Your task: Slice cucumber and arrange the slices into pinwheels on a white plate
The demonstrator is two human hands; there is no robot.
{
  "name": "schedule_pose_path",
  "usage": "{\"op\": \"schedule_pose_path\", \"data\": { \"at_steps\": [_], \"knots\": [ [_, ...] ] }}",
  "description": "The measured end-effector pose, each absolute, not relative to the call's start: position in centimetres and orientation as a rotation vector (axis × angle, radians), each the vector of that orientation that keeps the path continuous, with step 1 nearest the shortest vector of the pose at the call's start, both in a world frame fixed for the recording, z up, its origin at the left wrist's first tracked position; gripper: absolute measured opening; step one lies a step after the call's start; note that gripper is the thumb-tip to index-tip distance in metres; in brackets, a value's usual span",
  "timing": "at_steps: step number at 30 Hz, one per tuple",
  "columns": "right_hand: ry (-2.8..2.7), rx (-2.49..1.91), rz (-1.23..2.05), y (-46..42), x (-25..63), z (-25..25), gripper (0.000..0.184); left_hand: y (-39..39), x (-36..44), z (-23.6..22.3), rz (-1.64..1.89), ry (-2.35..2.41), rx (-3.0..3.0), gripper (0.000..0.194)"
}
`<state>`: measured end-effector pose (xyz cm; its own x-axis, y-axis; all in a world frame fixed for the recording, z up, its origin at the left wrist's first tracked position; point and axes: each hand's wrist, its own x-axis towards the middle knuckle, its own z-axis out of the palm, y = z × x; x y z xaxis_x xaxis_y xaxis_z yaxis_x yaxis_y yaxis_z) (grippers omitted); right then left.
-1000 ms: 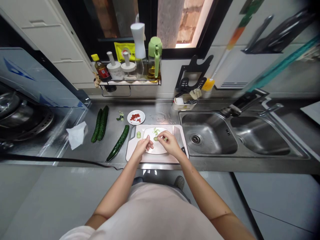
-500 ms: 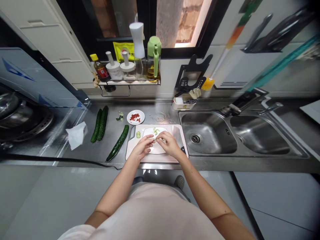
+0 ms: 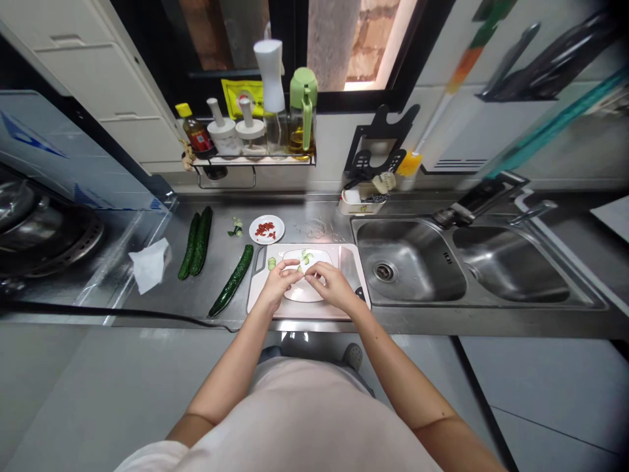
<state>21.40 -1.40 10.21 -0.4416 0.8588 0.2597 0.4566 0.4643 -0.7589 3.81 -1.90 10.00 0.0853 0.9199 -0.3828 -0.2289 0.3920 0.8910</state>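
Over a white plate (image 3: 309, 293), my left hand (image 3: 280, 283) and my right hand (image 3: 331, 283) meet fingertip to fingertip. Pinched between them is a small pale green cucumber slice (image 3: 301, 269), mostly covered by the fingers. On the plate's far part lie several cucumber slices (image 3: 306, 255) arranged close together. The plate rests on a pink cutting board (image 3: 260, 298). More cucumber slices (image 3: 272, 263) sit on the board's left side. A knife (image 3: 350, 267) with a dark handle lies at its right, partly behind my right hand.
Left of the board lie a whole cucumber (image 3: 232, 282) and two more cucumbers (image 3: 196, 244). Behind stands a small plate (image 3: 253, 231) with red pieces, beside cucumber scraps (image 3: 236, 227). A double sink (image 3: 413, 262) is at right, a paper towel (image 3: 150, 265) at left.
My left hand has turned and its fingers have closed into a pinch near the right fingertips. My right hand stays nearly in place over the plate.
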Motion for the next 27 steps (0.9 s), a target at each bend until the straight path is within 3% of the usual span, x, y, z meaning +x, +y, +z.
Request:
{"op": "schedule_pose_path", "data": {
  "at_steps": [27],
  "knots": [
    [-2.02, -1.268, 1.131, -0.8, 22.2, 5.0, 0.011, -0.4, 3.3, 4.9, 0.842, 1.11, 0.954, 0.042]
  ]
}}
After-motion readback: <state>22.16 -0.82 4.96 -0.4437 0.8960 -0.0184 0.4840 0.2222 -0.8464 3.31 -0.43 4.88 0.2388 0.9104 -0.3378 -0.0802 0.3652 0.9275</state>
